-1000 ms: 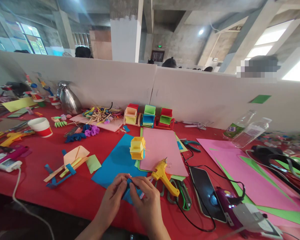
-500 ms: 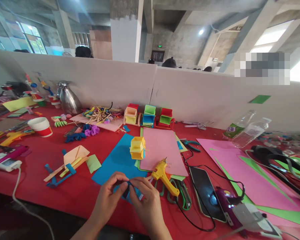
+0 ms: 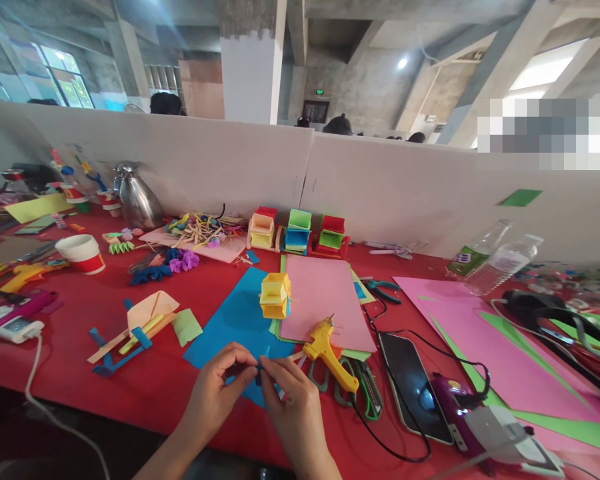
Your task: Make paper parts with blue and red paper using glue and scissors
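Note:
Both hands meet at their fingertips over the blue paper sheet (image 3: 230, 313). Between the fingertips is a small piece of blue paper (image 3: 267, 353), with a thin end sticking up; most of it is hidden. My left hand (image 3: 226, 379) pinches it from one side, thumb against the fingers. My right hand (image 3: 293, 388) pinches the other side. Ahead of the hands a yellow folded-paper wheel (image 3: 275, 296) stands where the blue sheet meets a stack of pink and green paper (image 3: 320, 293). A yellow hot glue gun (image 3: 331, 357) lies just right of my right hand.
Green-handled scissors (image 3: 347, 373), a green utility knife (image 3: 370, 393) and a phone (image 3: 415, 387) lie to the right, among black cables. Left are blue and peach paper strips (image 3: 135, 333) and a paper cup (image 3: 81, 253). Three coloured paper models (image 3: 297, 232) stand by the partition.
The small blue paper has turned between my fingertips, and a thin end now points up. Both hands have shifted only slightly; the things on the table stay where they were.

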Motion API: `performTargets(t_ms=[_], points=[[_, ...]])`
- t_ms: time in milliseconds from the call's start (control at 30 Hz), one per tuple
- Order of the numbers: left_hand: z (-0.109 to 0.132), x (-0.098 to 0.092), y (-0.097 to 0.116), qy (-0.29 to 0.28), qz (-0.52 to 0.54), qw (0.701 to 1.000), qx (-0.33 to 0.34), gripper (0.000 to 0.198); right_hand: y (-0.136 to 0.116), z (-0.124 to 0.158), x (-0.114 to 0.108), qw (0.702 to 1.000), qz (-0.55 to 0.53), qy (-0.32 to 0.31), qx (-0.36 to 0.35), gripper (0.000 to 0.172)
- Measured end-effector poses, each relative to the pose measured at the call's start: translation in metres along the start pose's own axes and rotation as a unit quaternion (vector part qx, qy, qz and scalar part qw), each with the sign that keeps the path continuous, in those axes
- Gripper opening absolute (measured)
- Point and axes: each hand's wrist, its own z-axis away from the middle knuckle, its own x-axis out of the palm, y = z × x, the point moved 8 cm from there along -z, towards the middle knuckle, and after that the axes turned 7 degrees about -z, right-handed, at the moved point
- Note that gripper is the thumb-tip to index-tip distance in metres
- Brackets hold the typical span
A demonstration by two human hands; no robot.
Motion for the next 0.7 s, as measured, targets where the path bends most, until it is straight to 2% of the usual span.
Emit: performTargets(t_ms=[300, 500, 700], points=[[0.003, 0.001, 0.000, -0.014, 0.002, 1.000, -0.006, 0.011, -0.002, 0.000, 0.002, 1.000, -0.007, -0.026, 0.015, 0.022], [0.004, 0.000, 0.006, -0.003, -0.013, 1.000, 0.010, 0.013, -0.002, 0.001, -0.004, 0.999, -0.014, 0.000, 0.035, 0.014], [0.004, -0.001, 0.012, -0.011, -0.032, 0.999, 0.025, 0.010, -0.007, -0.001, -0.005, 0.999, -0.020, -0.021, 0.029, 0.016]])
